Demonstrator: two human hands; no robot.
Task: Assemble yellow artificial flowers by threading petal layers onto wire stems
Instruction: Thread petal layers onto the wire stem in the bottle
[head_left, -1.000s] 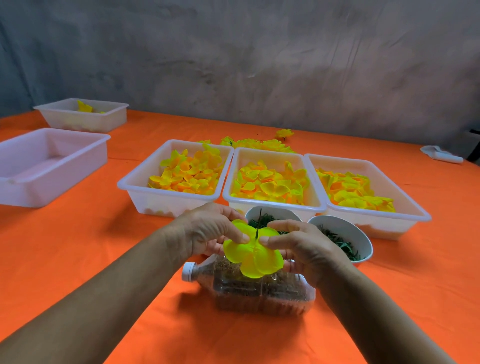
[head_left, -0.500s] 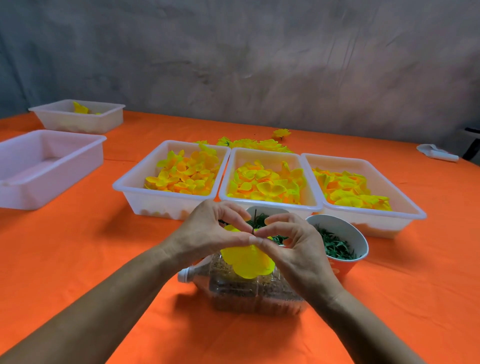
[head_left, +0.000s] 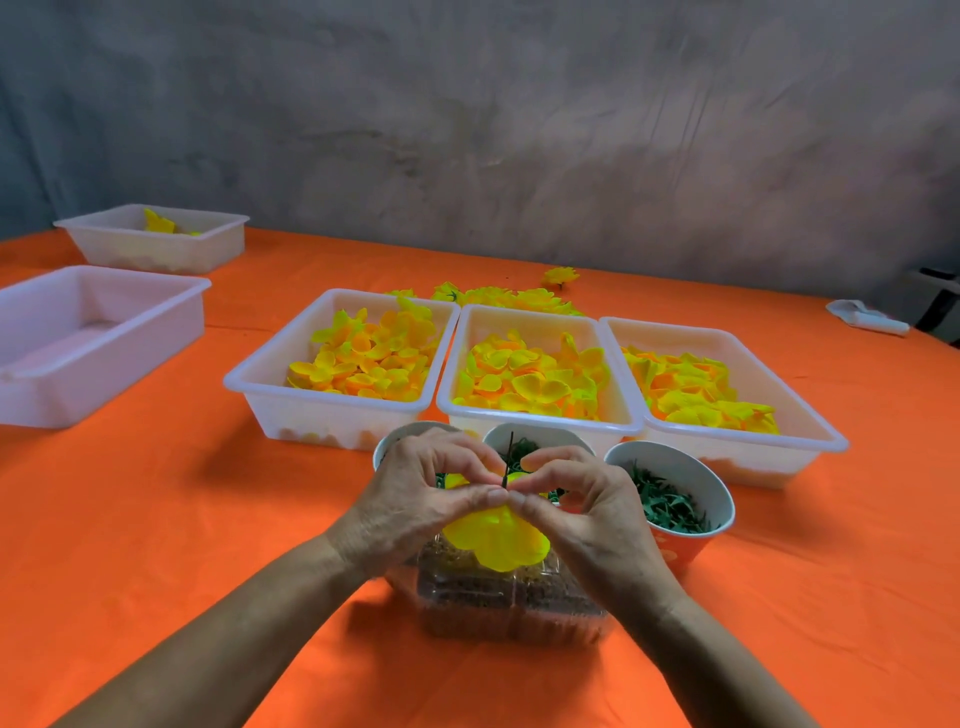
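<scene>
Left hand (head_left: 415, 499) and right hand (head_left: 587, 504) both pinching yellow petal layer (head_left: 498, 540) at wire stem (head_left: 508, 460), right above clear bottle (head_left: 509, 603). Stem points straight up between fingertips, so guessing petals slide down along it. Hands equally close.

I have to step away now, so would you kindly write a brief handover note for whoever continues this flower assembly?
Left hand and right hand: both pinch the yellow petal layer at the dark wire stem, which pokes up between the fingertips.
This happens above a clear bottle lying on the orange table.
Three trays of petals sit behind; cups of green parts are near.
Done: one layer is on the stem; finished flowers lie behind the trays.
Left: add further layers, probably the green parts.
</scene>
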